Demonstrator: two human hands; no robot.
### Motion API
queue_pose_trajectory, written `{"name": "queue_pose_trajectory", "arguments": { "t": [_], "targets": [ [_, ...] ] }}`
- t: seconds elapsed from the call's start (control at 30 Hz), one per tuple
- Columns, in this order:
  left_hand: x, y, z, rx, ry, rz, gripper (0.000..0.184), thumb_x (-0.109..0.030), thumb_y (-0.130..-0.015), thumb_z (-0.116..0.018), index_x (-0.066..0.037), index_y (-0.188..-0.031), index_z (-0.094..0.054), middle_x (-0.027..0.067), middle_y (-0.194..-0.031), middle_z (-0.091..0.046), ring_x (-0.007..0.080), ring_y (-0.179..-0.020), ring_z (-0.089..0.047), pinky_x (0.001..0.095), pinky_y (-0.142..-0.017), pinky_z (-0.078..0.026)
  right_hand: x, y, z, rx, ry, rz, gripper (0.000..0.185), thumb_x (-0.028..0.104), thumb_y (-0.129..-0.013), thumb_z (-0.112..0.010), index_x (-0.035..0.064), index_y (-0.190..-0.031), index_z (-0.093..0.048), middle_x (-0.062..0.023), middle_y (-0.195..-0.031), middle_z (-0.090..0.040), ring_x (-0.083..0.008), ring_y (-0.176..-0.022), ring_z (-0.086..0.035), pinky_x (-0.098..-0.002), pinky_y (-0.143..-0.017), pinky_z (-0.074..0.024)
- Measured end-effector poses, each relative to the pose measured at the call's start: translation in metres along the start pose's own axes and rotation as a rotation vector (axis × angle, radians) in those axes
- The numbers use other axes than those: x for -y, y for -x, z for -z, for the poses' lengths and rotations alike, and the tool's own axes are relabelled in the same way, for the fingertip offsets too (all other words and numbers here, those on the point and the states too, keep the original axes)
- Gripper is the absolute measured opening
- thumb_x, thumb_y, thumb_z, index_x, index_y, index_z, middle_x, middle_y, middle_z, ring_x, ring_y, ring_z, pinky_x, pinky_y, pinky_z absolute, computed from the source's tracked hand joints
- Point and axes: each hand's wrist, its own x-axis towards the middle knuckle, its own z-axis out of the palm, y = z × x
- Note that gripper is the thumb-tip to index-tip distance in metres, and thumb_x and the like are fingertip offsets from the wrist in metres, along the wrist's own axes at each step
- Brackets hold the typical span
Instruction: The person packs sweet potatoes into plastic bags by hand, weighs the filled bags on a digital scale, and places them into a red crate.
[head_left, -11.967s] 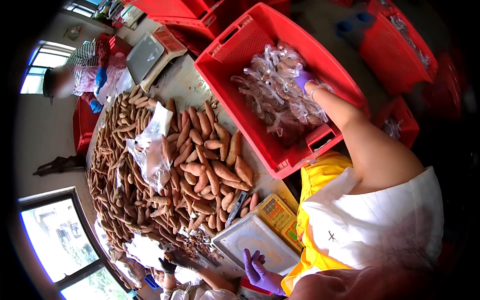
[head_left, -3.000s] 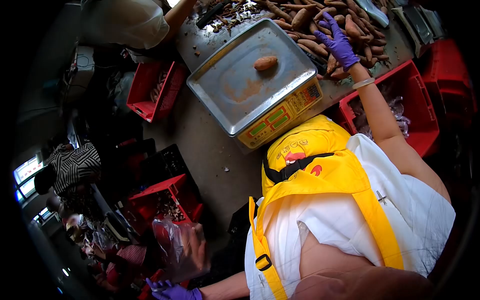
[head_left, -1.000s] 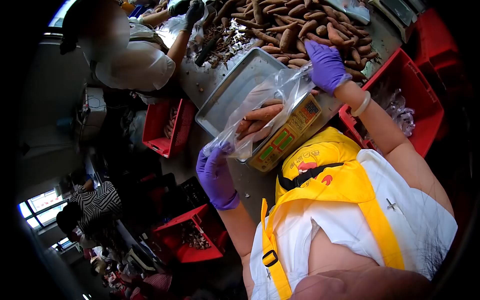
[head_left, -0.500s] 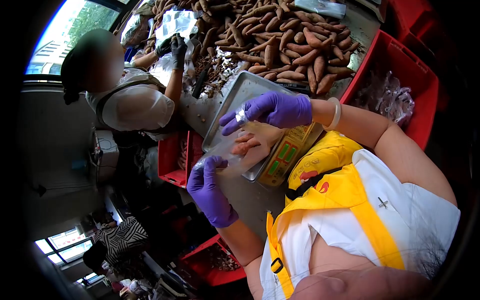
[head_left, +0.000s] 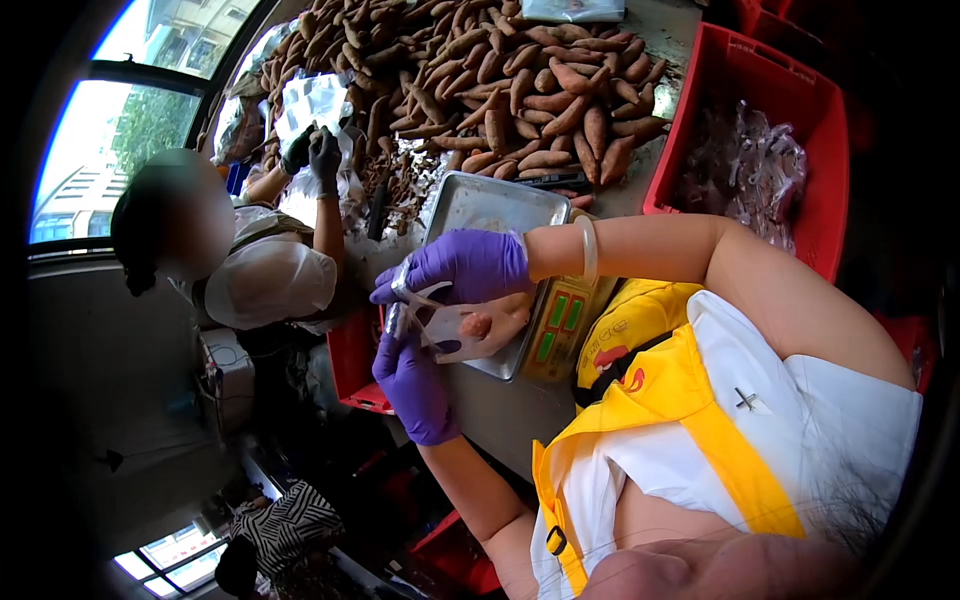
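A clear plastic bag (head_left: 463,348) with reddish sweet potatoes (head_left: 476,326) inside hangs between my purple-gloved hands. My left hand (head_left: 412,388) pinches the bag's gathered top edge from below. Just above it, my right hand (head_left: 460,266) has its fingers closed on the other side of that edge, and the two sets of fingertips nearly meet. Behind and under the bag lies a metal tray (head_left: 497,204) on a weighing scale (head_left: 556,325) with lit green displays. I cannot tell whether the bag's base touches the tray.
Many loose sweet potatoes (head_left: 550,102) are heaped at the back of the table. On the right is a red crate (head_left: 675,160) holding clear plastic bags (head_left: 758,170). A co-worker (head_left: 265,270) in dark gloves handles plastic at the left. Another red crate (head_left: 350,370) stands low on the left.
My two hands have come together from being apart, and the bag's top edge is now bunched between them. The camera view has shifted. The co-worker stays at the plastic bags.
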Motion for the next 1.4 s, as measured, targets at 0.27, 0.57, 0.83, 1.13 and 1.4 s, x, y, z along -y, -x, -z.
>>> {"name": "queue_pose_trajectory", "arguments": {
  "t": [0.27,0.57,0.83,1.13,1.4],
  "targets": [
    [0.051,-0.025,0.047,0.381,0.635,0.275,0.031,-0.002,-0.089,-0.055,-0.001,-0.12,-0.056,0.008,-0.102,-0.062,0.0111,-0.064,-0.055,0.0206,-0.051,-0.04,-0.017,0.009,-0.039,-0.095,-0.159,-0.091,0.044,0.003,-0.082,-0.065,0.0133,-0.124,-0.063,-0.0129,-0.125,-0.062,-0.0284,-0.116,-0.059,-0.0373,-0.097,-0.047],
    [0.059,-0.025,0.029,-0.26,-0.372,-0.122,0.023,-0.001,-0.082,-0.06,0.003,-0.105,-0.061,0.0124,-0.097,-0.063,0.0223,-0.077,-0.059,0.0317,-0.07,-0.046,0.001,0.01,-0.026,-0.183,-0.518,-0.388,0.021,0.005,-0.079,-0.065,0.0059,-0.097,-0.073,-0.0088,-0.09,-0.072,-0.0207,-0.089,-0.067,-0.032,-0.08,-0.0524],
    [0.152,-0.056,0.075,-0.044,-1.245,-0.364,0.018,-0.008,-0.073,-0.067,0.004,-0.086,-0.068,0.0187,-0.084,-0.067,0.0266,-0.075,-0.064,0.0358,-0.072,-0.049,-0.042,0.126,0.001,0.387,0.501,0.031,0.017,0.021,-0.068,-0.07,0.0052,-0.071,-0.065,-0.0109,-0.065,-0.061,-0.0269,-0.063,-0.058,-0.0356,-0.06,-0.048],
    [0.103,-0.024,0.016,0.06,-0.375,-0.046,0.027,0.001,-0.078,-0.063,-0.001,-0.104,-0.07,0.0054,-0.08,-0.065,0.0154,-0.067,-0.058,0.0287,-0.066,-0.049,-0.062,0.139,0.0,0.099,0.143,-0.197,0.022,0.017,-0.07,-0.069,0.0016,-0.062,-0.056,-0.0186,-0.063,-0.051,-0.0391,-0.065,-0.051,-0.0471,-0.062,-0.0418],
    [0.116,-0.024,0.011,0.071,-0.455,-0.085,0.031,0.002,-0.078,-0.064,-0.002,-0.109,-0.067,0.0046,-0.082,-0.064,0.0141,-0.068,-0.058,0.0273,-0.067,-0.049,0.01,0.085,-0.003,-0.222,-0.732,-0.725,0.042,0.001,-0.081,-0.05,0.0103,-0.118,-0.069,-0.0063,-0.097,-0.072,-0.0113,-0.078,-0.068,-0.025,-0.074,-0.0499]
  ]
}}
